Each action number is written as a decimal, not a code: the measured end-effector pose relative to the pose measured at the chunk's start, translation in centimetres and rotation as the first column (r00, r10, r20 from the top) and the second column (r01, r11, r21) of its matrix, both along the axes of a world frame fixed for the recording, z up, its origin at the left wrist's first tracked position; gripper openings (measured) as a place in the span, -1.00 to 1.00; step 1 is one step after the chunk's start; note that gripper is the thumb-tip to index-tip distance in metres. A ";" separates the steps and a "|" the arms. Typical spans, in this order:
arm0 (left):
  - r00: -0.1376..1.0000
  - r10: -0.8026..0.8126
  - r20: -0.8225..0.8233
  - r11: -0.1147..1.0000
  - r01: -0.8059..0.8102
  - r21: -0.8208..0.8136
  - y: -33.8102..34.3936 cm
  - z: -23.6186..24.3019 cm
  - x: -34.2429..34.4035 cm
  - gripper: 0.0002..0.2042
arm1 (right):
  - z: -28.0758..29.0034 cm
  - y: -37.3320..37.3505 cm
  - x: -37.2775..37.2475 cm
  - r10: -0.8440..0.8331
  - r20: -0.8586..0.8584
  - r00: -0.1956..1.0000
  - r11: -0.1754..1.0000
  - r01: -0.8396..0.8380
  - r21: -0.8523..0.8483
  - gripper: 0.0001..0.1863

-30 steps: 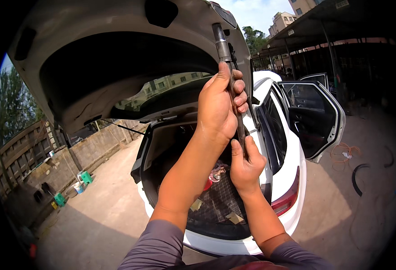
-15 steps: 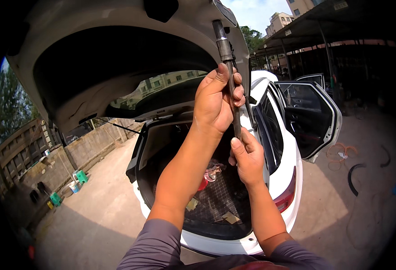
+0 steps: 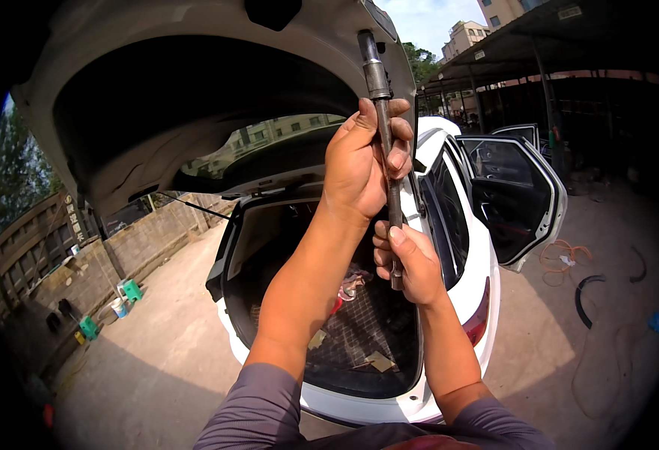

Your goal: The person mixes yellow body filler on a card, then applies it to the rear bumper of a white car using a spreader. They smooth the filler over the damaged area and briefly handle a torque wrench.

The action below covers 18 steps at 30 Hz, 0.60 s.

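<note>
A dark metal socket extension bar (image 3: 387, 142), with a wider socket piece (image 3: 377, 79) at its top, stands nearly upright in front of me. The socket's upper end is beside the raised tailgate's right edge. My left hand (image 3: 363, 161) holds the bar's upper shaft just below the socket, thumb on one side and fingers curled loosely on the other. Lower down, my right hand (image 3: 413, 262) is closed round the shaft with the thumb laid across it. The bar's bottom end pokes out beneath that grip. Whether the socket touches the tailgate, I cannot tell.
The tailgate (image 3: 119, 161) is raised over a white car's open boot (image 3: 359, 330), where cloths and cardboard scraps lie. At right, a rear door (image 3: 513, 195) stands open. An orange hose (image 3: 566, 255) and black curved strips (image 3: 584, 300) lie on the ground. A wall (image 3: 142, 251) runs along the left.
My right hand has gone from a pinch at the bar's lower part to a closed grip, slightly lower, with the bar's end now showing below. My left fingers have loosened a little.
</note>
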State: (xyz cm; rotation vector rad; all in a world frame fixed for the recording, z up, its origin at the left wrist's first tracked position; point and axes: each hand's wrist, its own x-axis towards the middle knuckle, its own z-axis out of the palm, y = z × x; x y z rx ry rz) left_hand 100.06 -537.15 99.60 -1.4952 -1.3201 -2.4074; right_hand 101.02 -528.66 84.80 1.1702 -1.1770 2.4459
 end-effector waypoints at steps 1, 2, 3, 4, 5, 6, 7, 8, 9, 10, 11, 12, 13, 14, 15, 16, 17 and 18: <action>1.000 0.024 0.001 1.000 -0.024 -0.003 0.2 -0.1 0.0 -0.51 | 0.0 0.1 0.0 0.010 -0.036 0.999 1.000 -0.010 0.004 -0.68; 0.999 0.053 0.003 0.999 -0.053 -0.006 0.6 0.2 0.9 -0.50 | 0.1 0.5 -0.2 -0.118 -0.115 0.986 0.990 0.126 0.070 -0.75; 0.997 0.081 0.004 0.997 -0.081 -0.010 0.9 0.3 1.5 -0.49 | 0.2 0.1 -0.2 -0.219 -0.116 0.969 0.973 0.226 0.050 -0.77; 0.989 0.145 0.026 0.989 -0.146 0.012 1.0 0.3 1.6 -0.53 | 0.4 -0.6 -0.2 -0.318 -0.115 0.941 0.946 0.324 0.031 -0.78; 0.983 0.179 0.033 0.984 -0.179 0.014 0.8 0.3 1.1 -0.54 | 0.5 -0.9 -0.1 -0.417 -0.114 0.902 0.907 0.421 0.012 -0.80; 0.976 0.212 0.040 0.977 -0.213 0.016 0.5 0.3 0.3 -0.55 | 0.7 -0.7 -0.1 -0.458 -0.065 0.886 0.886 0.461 0.047 -0.84; 0.968 0.245 0.047 0.969 -0.247 0.018 0.3 0.3 -0.4 -0.55 | 0.8 -0.5 -0.5 -0.464 -0.076 0.882 0.881 0.469 0.062 -0.82; 0.964 0.263 0.043 0.964 -0.265 0.026 0.5 0.5 -0.5 -0.58 | 0.9 -0.3 -1.2 -0.468 -0.090 0.879 0.877 0.475 0.078 -0.77; 0.971 0.237 0.031 0.971 -0.238 0.023 0.5 0.4 -0.6 -0.58 | 0.9 -0.3 -1.5 -0.472 -0.104 0.876 0.872 0.481 0.094 -0.72; 0.977 0.210 0.020 0.977 -0.211 0.020 0.4 0.3 -0.7 -0.58 | 0.9 -0.6 -1.4 -0.320 -0.099 0.942 0.947 0.320 -0.018 -0.73; 0.984 0.181 0.006 0.983 -0.181 0.015 0.3 0.2 -0.8 -0.58 | 0.7 -0.1 -1.3 -0.086 -0.006 0.996 0.996 0.086 -0.022 -0.72; 0.993 0.117 0.002 0.993 -0.117 0.009 -0.1 0.2 -0.7 -0.58 | 0.3 0.9 -1.3 0.155 0.084 0.984 0.987 -0.151 -0.046 -0.72; 0.997 0.073 -0.018 0.997 -0.073 -0.005 -0.3 0.3 -0.8 -0.57 | 0.2 1.4 -1.2 0.386 0.166 0.908 0.922 -0.375 -0.092 -0.71; 0.999 0.032 -0.033 0.999 -0.033 -0.021 -0.2 0.4 -0.6 -0.56 | 0.1 1.4 -1.5 0.469 0.082 0.880 0.878 -0.454 -0.153 -0.76; 0.999 -0.009 -0.047 0.999 0.007 -0.037 0.0 0.5 -0.4 -0.54 | -0.1 0.9 -1.9 0.147 -0.012 0.989 0.985 -0.147 -0.088 -0.77; 0.994 0.104 -0.011 0.994 -0.104 -0.019 0.3 0.3 0.0 -0.55 | -0.3 0.2 -2.4 -0.188 -0.123 0.974 0.982 0.182 -0.056 -0.78; 0.988 0.153 0.017 0.988 -0.153 0.001 0.5 0.2 0.0 -0.55 | -0.4 -0.4 -2.9 -0.497 -0.237 0.835 0.865 0.497 -0.064 -0.78; 0.979 0.201 0.045 0.979 -0.202 0.020 0.7 0.1 0.0 -0.55 | -0.2 -0.6 -3.3 -0.626 -0.198 0.755 0.772 0.636 -0.018 -0.81</action>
